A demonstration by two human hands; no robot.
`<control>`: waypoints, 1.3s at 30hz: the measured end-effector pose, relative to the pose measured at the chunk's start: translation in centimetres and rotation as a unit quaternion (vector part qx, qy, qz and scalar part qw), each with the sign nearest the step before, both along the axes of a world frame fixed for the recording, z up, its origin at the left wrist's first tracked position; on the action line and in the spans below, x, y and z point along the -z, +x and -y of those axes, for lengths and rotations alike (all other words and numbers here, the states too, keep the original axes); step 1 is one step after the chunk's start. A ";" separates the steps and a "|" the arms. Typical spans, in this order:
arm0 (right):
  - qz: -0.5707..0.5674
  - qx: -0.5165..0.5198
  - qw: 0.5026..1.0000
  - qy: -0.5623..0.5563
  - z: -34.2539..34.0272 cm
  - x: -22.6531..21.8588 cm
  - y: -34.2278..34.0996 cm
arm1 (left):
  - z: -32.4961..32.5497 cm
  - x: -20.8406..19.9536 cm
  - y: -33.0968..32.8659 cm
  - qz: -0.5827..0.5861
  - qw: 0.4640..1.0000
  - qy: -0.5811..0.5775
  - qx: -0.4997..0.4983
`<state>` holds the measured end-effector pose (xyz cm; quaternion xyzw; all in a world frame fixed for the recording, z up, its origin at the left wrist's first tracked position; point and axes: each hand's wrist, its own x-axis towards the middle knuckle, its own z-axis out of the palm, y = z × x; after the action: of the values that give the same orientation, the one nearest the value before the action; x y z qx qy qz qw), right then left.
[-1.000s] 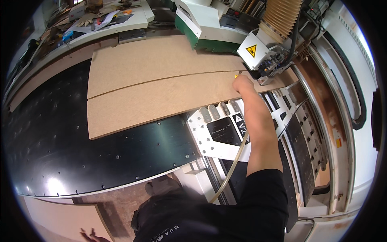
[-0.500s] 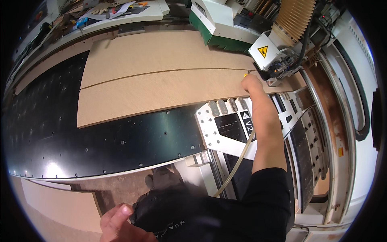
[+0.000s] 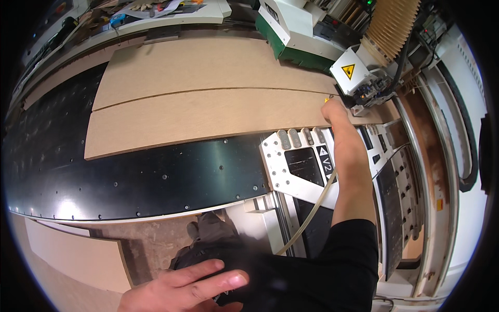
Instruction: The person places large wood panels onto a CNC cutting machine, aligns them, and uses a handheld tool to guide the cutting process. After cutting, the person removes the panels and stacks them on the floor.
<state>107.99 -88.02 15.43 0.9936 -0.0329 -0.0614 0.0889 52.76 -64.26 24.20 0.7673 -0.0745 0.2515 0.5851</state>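
My right hand [image 3: 335,110] is stretched out over the near wood-fibre panel [image 3: 208,117], close to its right end. It is closed around what looks like an air blow gun [image 3: 327,100]; only a small yellow part and a dark tip show past the fingers. A pale hose [image 3: 311,216] rises from below and passes behind my right forearm. The far panel [image 3: 208,67] lies alongside, with a narrow dark gap between the two. My left hand [image 3: 189,288] hovers low in front of my body, fingers apart and holding nothing.
Just beyond my right hand stands a white machine head [image 3: 349,72] with a yellow warning triangle and ribbed tan duct [image 3: 392,31]. A green-skirted housing [image 3: 270,36] is at the back. The panels rest on a black bed [image 3: 156,182]. Another board [image 3: 78,255] is at lower left.
The view has shifted slightly, moving the bed and panels. My left hand has come up and right, its fingers spreading. My right hand remains near the panels' gap by the machine head.
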 end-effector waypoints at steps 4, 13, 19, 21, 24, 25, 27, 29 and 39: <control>-0.001 -0.006 1.000 0.003 0.3 0.3 0.2 | -0.8 0.0 0.6 0.020 0.996 -0.001 0.092; 0.000 -0.001 1.000 0.001 0.2 0.4 0.5 | -1.7 -1.7 1.6 -0.059 0.982 -0.038 0.173; -0.003 -0.001 1.000 0.005 0.4 0.5 0.4 | -2.4 -2.4 2.0 -0.107 0.972 -0.021 0.206; -0.005 -0.004 1.000 0.001 0.6 0.6 0.5 | -2.4 -1.7 2.1 -0.079 0.973 -0.014 0.219; -0.001 -0.005 1.000 0.005 1.0 0.8 0.7 | -2.4 -0.1 2.5 -0.014 0.970 -0.001 0.244; 0.001 -0.001 1.000 0.008 1.1 0.8 0.7 | -2.4 0.5 2.7 0.002 0.965 -0.010 0.262; 0.001 0.001 1.000 0.006 1.2 0.8 0.8 | -2.3 1.5 2.9 0.022 0.959 -0.024 0.281; -0.005 -0.002 1.000 -0.008 1.2 0.7 0.9 | -2.3 2.2 3.0 0.027 0.958 -0.033 0.285; 0.015 -0.016 1.000 0.008 0.4 0.8 0.2 | -1.9 2.5 4.1 0.082 0.947 -0.078 0.301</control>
<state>108.15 -88.41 14.59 0.9955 -0.0176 -0.0451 0.0815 56.84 -62.39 21.68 0.6378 -0.3297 0.1315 0.6835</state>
